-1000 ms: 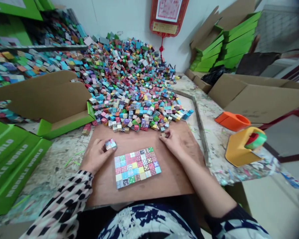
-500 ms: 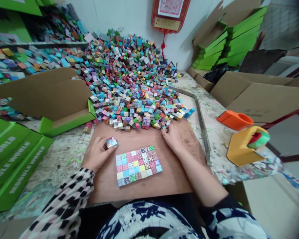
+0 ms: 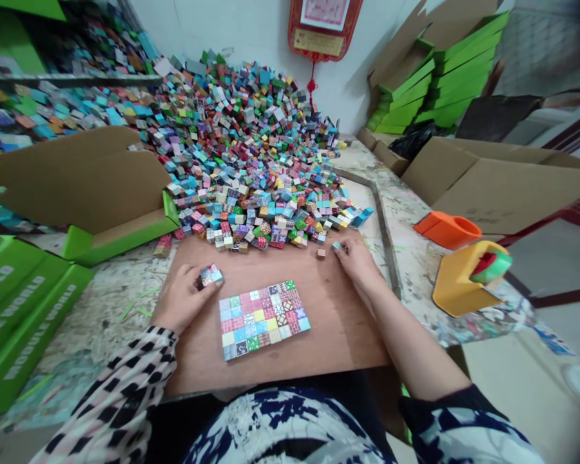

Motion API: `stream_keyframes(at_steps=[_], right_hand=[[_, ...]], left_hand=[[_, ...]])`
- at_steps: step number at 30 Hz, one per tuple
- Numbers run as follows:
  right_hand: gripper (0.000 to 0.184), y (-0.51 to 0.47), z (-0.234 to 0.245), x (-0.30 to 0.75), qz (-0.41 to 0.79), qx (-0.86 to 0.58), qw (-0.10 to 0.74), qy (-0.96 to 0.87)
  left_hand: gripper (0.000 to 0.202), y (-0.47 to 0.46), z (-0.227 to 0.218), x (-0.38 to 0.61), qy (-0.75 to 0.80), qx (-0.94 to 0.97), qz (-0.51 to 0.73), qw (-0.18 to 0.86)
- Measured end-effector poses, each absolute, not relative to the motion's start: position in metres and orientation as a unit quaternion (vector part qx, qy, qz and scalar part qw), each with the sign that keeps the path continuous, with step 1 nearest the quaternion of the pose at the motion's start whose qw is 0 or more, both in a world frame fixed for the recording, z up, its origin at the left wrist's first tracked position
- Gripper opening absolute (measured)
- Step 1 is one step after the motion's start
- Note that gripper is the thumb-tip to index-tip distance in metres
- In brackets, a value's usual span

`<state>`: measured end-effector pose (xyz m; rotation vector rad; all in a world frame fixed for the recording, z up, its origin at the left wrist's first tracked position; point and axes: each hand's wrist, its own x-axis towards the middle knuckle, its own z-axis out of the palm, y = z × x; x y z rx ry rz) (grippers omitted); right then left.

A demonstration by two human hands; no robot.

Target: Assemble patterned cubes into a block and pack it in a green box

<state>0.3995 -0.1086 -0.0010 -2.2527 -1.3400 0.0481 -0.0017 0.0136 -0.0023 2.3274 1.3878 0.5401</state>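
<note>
In the head view, your left hand (image 3: 186, 293) is over the left part of the brown flat wooden board (image 3: 319, 351). Its fingers are bent and partly closed, and between the thumb and the fingers it has hold of a small block of multicoloured printed cubes (image 3: 211, 276). Your right hand (image 3: 360, 265) is near the far right part of the same board. Its thumb and fingers are pinched together on a small pale-blue and greyish piece (image 3: 337, 246), of which only the end can be seen.

Just to the left of this piece, a single brownish patterned cube (image 3: 321, 254) stands apart on the board. Nearer to you, between your two hands, lies a flat rectangular panel of multicoloured printed cubes (image 3: 265, 319), slightly turned, and neither hand touches it.

Beyond the board is a high pile of small multicoloured cubes and blocks (image 3: 256, 161), and its front edge reaches the far side of the board. The board rests on the paint-stained bench (image 3: 130, 283). On your left there are an open green and brown cardboard carton (image 3: 120, 241) and green boxes with white letters (image 3: 38, 322). On your right stand an orange plastic holder (image 3: 444, 230) and a yellow tape dispenser (image 3: 457, 283).
</note>
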Motion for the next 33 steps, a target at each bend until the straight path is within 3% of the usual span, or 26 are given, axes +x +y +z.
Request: stream_keyframes(at_steps=[5, 13, 17, 23, 33], right_hand=[[0.03, -0.113, 0.01, 0.388, -0.034, -0.831, 0.236, -0.503], [0.017, -0.122, 0.021, 0.342, -0.02, -0.796, 0.127, -0.592], [0.016, -0.143, 0.014, 0.355, -0.005, -0.785, 0.139, -0.604], [0.012, -0.157, 0.007, 0.398, -0.002, -0.855, 0.192, -0.483], [0.011, -0.15, 0.005, 0.383, 0.043, -0.854, 0.259, -0.449]], left_hand=[[0.055, 0.012, 0.0, -0.001, 0.486, 0.833, 0.193, 0.181], [0.055, 0.012, -0.001, -0.001, 0.503, 0.827, 0.185, 0.17], [0.056, 0.011, 0.0, 0.0, 0.495, 0.828, 0.191, 0.18], [0.057, 0.013, -0.002, -0.001, 0.506, 0.821, 0.188, 0.186], [0.055, 0.013, -0.001, -0.001, 0.495, 0.832, 0.184, 0.17]])
